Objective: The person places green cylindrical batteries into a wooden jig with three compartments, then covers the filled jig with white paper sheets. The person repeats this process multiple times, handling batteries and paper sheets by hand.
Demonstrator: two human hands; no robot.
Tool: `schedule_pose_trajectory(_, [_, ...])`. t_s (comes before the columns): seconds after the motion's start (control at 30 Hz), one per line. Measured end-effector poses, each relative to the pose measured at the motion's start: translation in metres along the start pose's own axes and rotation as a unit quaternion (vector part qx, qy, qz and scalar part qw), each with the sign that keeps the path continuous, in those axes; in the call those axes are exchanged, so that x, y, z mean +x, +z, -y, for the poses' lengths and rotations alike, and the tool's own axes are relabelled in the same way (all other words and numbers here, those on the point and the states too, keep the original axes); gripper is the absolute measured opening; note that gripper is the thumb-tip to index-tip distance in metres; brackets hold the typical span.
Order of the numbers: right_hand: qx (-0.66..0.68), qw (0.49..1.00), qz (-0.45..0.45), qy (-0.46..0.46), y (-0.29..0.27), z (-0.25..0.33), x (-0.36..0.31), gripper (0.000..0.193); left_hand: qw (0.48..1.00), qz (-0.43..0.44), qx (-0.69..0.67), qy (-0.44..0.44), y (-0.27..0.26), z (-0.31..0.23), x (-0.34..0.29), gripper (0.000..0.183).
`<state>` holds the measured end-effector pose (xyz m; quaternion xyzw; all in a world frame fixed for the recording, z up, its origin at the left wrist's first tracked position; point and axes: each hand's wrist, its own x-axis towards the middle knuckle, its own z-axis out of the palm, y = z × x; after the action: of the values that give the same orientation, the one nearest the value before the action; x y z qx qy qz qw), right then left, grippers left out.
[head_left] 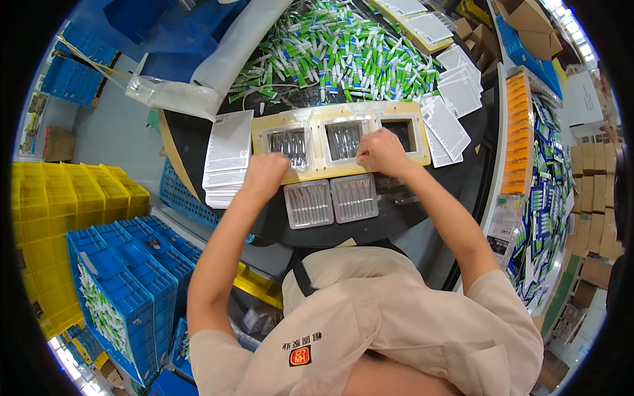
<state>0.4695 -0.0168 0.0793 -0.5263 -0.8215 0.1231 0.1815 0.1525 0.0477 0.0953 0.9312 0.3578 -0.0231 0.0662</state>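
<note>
A cream-yellow frame [309, 175] with three square openings lies on the black table. Clear ribbed plastic blister trays [288, 146] sit in its left and middle openings; the right opening shows dark inside. My left hand [267, 173] is closed at the near edge of the left opening, its fingertips mostly hidden. Curled over the bar between the middle and right openings, my right hand [383, 153] is closed beside the middle blister tray [343, 140]. Whatever either hand pinches is hidden. Two more blister trays, a left one [308, 204] and a right one [354, 198], lie just nearer me.
A heap of green-and-white tubes [343, 56] covers the table's far side. White printed cards [228, 152] are stacked left of the frame, and others [446, 125] fan out at right. Blue crates [125, 264] and yellow crates [72, 204] stand at left.
</note>
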Motion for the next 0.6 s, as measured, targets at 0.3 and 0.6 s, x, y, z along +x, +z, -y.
schedule_pose_trajectory(0.3, [0.183, 0.96, 0.179, 0.113, -0.006, -0.011, 0.038, 0.013, 0.939, 0.166, -0.302, -0.022, -0.01, 0.052, 0.038, 0.02])
schedule_pose_trajectory(0.6, [-0.01, 0.976, -0.181, 0.124, -0.055, -0.014, -0.056, 0.011, 0.954, 0.15, -0.259, -0.032, -0.006, 0.043, 0.032, 0.025])
